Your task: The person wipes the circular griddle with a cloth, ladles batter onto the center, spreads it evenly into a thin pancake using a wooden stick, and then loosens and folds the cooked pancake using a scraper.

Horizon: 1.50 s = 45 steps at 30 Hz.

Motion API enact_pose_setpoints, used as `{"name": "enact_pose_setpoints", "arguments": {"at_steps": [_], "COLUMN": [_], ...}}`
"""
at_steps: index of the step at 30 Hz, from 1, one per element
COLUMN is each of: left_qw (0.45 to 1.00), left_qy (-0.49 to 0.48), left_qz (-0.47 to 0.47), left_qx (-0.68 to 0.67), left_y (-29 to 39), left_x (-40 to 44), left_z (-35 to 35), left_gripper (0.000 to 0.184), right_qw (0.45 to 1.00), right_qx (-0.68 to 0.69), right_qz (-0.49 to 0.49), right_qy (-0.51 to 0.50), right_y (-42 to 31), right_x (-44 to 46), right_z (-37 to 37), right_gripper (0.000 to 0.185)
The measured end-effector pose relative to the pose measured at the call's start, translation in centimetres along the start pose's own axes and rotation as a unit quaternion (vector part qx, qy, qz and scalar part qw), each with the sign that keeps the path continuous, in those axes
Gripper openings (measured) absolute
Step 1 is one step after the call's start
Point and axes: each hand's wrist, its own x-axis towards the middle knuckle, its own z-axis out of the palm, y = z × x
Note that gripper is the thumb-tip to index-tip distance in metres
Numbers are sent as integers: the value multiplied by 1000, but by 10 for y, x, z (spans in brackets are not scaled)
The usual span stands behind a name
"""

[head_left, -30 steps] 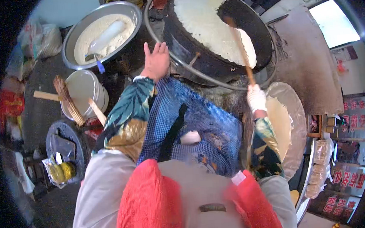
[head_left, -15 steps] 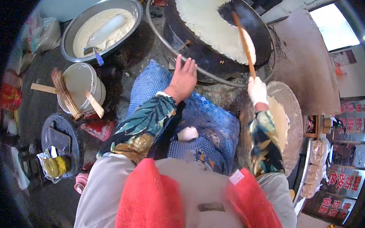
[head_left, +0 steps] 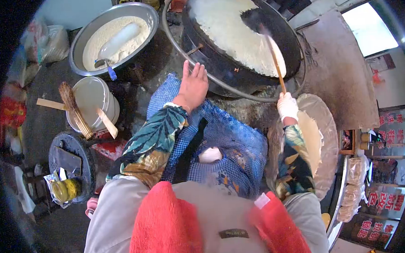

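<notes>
While the right fingers [head_left: 285, 101] clamp a stick [head_left: 280, 78] reaching over the griddle [head_left: 289, 51], left fingers [head_left: 196, 72] spread.

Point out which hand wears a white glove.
The right hand, the one gripping the wooden stick; the left hand is bare and holds nothing.

Right hand [head_left: 287, 107]: I grip the wooden stick [head_left: 278, 71] over pale batter [head_left: 229, 31].
Left hand [head_left: 193, 88]: mine, fingers extended by the metal ring [head_left: 165, 24].
Griddle [head_left: 288, 39]: dark, partly covered.
</notes>
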Motion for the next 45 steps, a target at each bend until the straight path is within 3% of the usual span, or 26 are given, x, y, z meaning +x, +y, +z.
{"name": "enact_pose_setpoints", "arguments": {"at_steps": [3,6,9,13,15,19,23,25,27,28,30,32,35,39,42,43,45], "left_qw": [999,999,997,997,998,996,993,996,993,995,996,999,995,998,999,999,998], "left_qy": [40,38,70,49,16,30,8,40,53,49,43,49,89,55,40,42,43], "left_qz": [-4,-34,-42,-54,-65,-77,-112,-74,-18,-9,10,-12,5,0,-18,-22,-36], "left_qx": [-25,-16,-18,-3,1,-32,-17,-34,-101,-86,-74,-11,-36,-29,3,3,7], "left_y": [-9,-14,-24,-35,-41,-50,-50,-30,3,16,28,24,12,1,-6,-9,-12], "left_x": [1,5,8,13,18,17,20,14,5,1,-7,-1,-3,2,3,5,5], "left_z": [1,5,14,13,9,15,8,5,8,6,9,15,16,15,14,15,15], "left_gripper": [43,46,43,40,41,42,44,49,53,52,52,49,43,44,44,44,44], "right_qw": [997,995,1000,998,997,999,996,993,1000,1000,1000,999,998,1000,996,995,999], "right_qx": [25,-22,0,19,-41,-12,33,6,-4,6,16,7,-16,-2,-16,-26,29], "right_qz": [-61,-86,-1,-57,-51,-31,-72,-84,-26,9,-22,-35,-56,-11,-59,-94,-11], "right_qy": [30,-54,-26,7,-37,21,-37,-82,-1,-14,-15,-26,-29,-12,-62,-34,-16], "right_y": [-7,-27,5,-5,-11,6,-26,-29,8,17,14,-6,17,5,-23,-14,21], "right_x": [9,-20,-10,2,-9,2,-25,-42,-31,-19,-11,-17,-23,-5,-32,-38,-20], "right_z": [-8,-20,2,-18,-15,2,-31,-16,12,12,-5,-23,1,-6,-27,-8,20], "right_gripper": [31,30,33,30,28,30,32,32,33,33,31,29,28,30,29,28,28]}}
